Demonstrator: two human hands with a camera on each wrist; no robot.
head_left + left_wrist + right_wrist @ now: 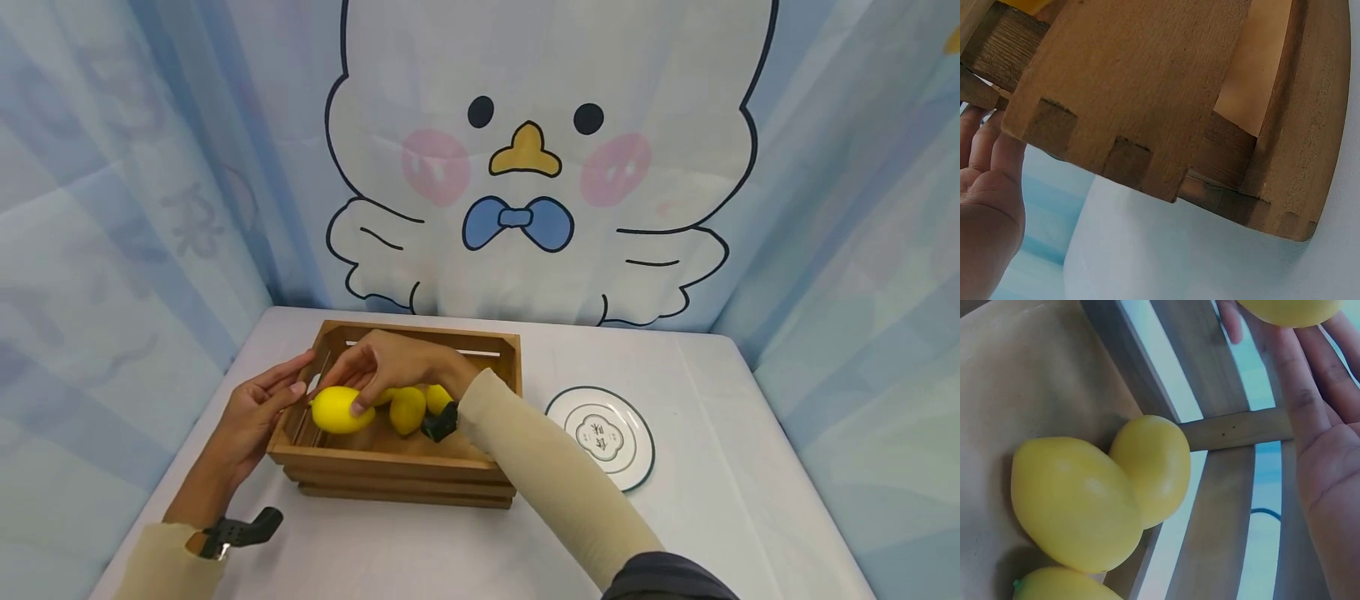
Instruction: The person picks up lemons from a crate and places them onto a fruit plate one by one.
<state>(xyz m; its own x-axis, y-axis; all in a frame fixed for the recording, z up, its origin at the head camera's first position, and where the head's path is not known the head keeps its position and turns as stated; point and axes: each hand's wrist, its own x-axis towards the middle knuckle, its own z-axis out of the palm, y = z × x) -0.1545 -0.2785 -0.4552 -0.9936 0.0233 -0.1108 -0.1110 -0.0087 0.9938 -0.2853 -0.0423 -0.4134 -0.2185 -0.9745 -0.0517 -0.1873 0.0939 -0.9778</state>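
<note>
A slatted wooden crate [397, 463] holds several yellow lemons, among them one lemon [407, 412] near its middle. My right hand [405, 360] reaches into the crate and pinches another lemon [342, 410] at the crate's left end. In the right wrist view this held lemon [1294, 309] shows only at the top edge, against the fingers. Below it, a large lemon [1072, 503] leans on a smaller-looking one [1152, 469]. My left hand [251, 414] rests against the crate's left end with its fingers stretched along the side; the left wrist view shows them partly hidden behind the wood.
Right of the crate lies a white plate [632, 433] with a dark rim, partly covered by my right sleeve [558, 479]. A white cloth [750, 467] covers the table. Printed curtains [525, 283] close off the back and both sides.
</note>
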